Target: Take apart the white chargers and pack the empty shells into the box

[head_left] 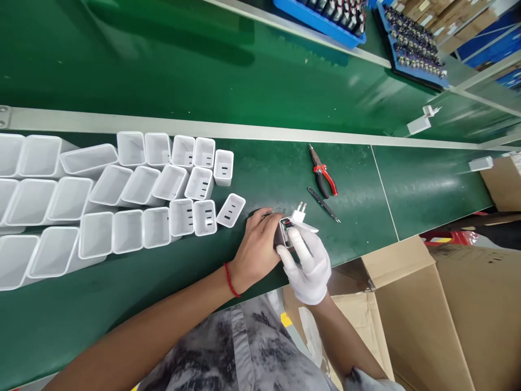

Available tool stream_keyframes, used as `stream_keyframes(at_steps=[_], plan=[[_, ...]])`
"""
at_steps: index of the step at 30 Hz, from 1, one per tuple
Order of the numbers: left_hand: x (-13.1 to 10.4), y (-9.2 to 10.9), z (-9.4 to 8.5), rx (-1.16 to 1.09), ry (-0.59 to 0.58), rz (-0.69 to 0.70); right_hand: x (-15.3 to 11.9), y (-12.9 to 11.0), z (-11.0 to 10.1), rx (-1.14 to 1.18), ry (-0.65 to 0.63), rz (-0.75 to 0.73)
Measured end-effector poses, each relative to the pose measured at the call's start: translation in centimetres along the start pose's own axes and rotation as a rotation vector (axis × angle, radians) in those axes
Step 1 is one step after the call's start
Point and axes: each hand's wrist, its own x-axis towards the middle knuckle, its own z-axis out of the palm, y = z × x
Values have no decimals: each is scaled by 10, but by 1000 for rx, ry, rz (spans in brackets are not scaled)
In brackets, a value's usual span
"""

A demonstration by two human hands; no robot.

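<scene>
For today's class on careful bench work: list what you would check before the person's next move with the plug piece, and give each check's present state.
1. Left hand steadies the small casing against the green table: ok.
2. Right hand, gloved, has a grip on the white plug piece: ok.
3. Plug prongs point away from the fingers: ok.
4. Plug piece fully seated in the casing: cannot tell, the hands hide the joint.
5. Red-handled cutters and tweezers lie apart from the hands: ok.
6. Empty white shells stand close by on the left: ok.
</scene>
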Motion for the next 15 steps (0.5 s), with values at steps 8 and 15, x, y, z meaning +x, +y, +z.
stream_keyframes(at_steps=[8,15], plan=[[-27,-1,-27,139,-208,37,4,14,24,-192,-21,-136],[-55,-12,-40,68,-163,-5,8,21,6,-135,65,-23]])
